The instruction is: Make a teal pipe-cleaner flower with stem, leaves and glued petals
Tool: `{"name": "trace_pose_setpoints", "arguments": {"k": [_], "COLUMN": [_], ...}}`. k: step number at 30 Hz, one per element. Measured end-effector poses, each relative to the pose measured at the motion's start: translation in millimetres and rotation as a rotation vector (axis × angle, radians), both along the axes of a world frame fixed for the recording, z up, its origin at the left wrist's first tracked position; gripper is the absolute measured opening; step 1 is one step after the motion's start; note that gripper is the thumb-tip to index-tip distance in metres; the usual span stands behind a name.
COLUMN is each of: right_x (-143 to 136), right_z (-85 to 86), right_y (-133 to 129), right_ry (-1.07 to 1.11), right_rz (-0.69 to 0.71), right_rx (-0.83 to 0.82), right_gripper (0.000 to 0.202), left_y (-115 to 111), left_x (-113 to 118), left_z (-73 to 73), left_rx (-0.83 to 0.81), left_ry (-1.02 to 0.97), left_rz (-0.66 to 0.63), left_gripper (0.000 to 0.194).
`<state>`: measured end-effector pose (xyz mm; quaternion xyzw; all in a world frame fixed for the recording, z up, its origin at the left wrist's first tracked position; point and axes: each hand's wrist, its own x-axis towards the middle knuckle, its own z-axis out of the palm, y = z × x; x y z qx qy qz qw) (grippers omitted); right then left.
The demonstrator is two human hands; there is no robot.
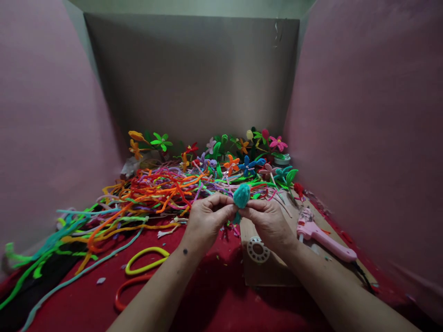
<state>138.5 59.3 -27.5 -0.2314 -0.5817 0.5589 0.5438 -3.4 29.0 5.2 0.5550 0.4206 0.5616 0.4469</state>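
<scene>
A fuzzy teal bud-shaped piece (241,196) stands upright between my two hands near the middle of the view. My left hand (211,219) pinches its base from the left with thumb and index finger. From the right, my right hand (268,221) pinches the same base. A short teal bit shows just below the fingertips. Behind the hands lies a large heap of colourful pipe cleaners (162,184).
Finished fuzzy flowers (247,166) line the back. A pink glue gun (327,242) and a white slotted ring (258,250) lie on cardboard (270,274) at right. Yellow (147,261) and red loop handles (121,295) rest on the red cloth (204,295). Pink walls flank both sides.
</scene>
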Motion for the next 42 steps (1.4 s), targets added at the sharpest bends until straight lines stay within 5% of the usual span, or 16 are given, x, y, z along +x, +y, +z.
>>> {"name": "trace_pose_setpoints", "arguments": {"k": [18, 26, 29, 35, 42], "right_x": [3.7, 5.3, 4.3, 2.8, 2.9], "right_z": [-0.9, 0.0, 1.4, 3.0, 3.2], "right_y": [-5.6, -7.0, -9.7, -0.2, 13.3], "right_ry": [-0.441, -0.39, -0.354, 0.004, 0.252], "right_rz": [-0.386, -0.447, -0.407, -0.262, -0.2], "right_rx": [0.559, 0.804, 0.693, 0.083, -0.118], "right_gripper": [0.019, 0.013, 0.014, 0.012, 0.012], "left_y": [4.1, 4.3, 3.2, 5.2, 16.4], "left_x": [-12.1, -11.7, -11.4, -11.1, -13.9], "left_z": [1.9, 1.1, 2.9, 5.9, -5.5], "left_rx": [0.263, 0.304, 0.263, 0.059, 0.018], "left_ry": [0.337, 0.343, 0.329, 0.182, -0.001], "left_rz": [-0.063, -0.042, -0.059, 0.033, 0.039], "left_gripper": [0.008, 0.011, 0.012, 0.022, 0.033]}}
